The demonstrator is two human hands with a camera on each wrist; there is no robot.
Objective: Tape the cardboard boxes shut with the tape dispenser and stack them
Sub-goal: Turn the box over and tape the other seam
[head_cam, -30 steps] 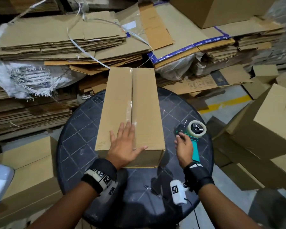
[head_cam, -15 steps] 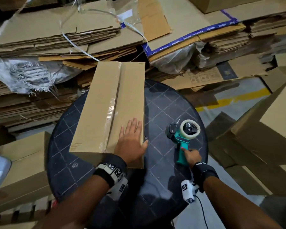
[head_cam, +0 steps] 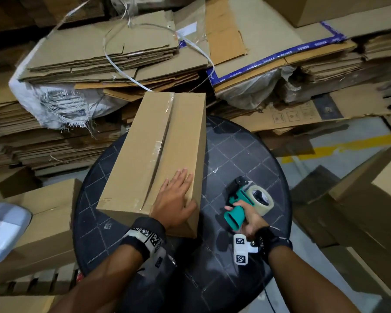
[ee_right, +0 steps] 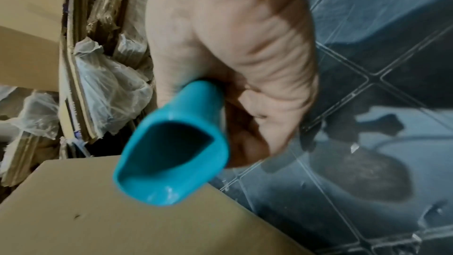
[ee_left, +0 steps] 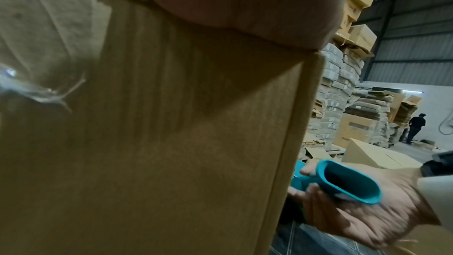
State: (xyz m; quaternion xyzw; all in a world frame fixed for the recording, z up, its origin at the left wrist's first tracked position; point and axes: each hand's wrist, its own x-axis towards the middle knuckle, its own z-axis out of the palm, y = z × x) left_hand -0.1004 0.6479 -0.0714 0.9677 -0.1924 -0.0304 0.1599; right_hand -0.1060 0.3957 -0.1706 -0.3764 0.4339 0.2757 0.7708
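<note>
A long cardboard box (head_cam: 154, 152) lies on the round dark table (head_cam: 246, 150), its top flaps closed along a centre seam with clear tape patches on it. My left hand (head_cam: 175, 197) lies flat on the box's near right corner, fingers straight. The same box (ee_left: 171, 133) fills the left wrist view. My right hand (head_cam: 248, 216) grips the teal handle of the tape dispenser (head_cam: 246, 204), lifted off the table just right of the box. Its clear tape roll (head_cam: 260, 198) faces away from me. In the right wrist view the handle (ee_right: 176, 152) sticks out of my fist.
Stacks of flattened cardboard (head_cam: 104, 57) and a torn white sack (head_cam: 54, 102) crowd the far and left sides. Closed boxes stand on the floor at left (head_cam: 45, 222) and right (head_cam: 370, 199). A person (ee_left: 415, 127) stands far off in the warehouse.
The box has been turned, its far end swinging right and the near end left. My right hand closed round the dispenser handle and lifted it off the table.
</note>
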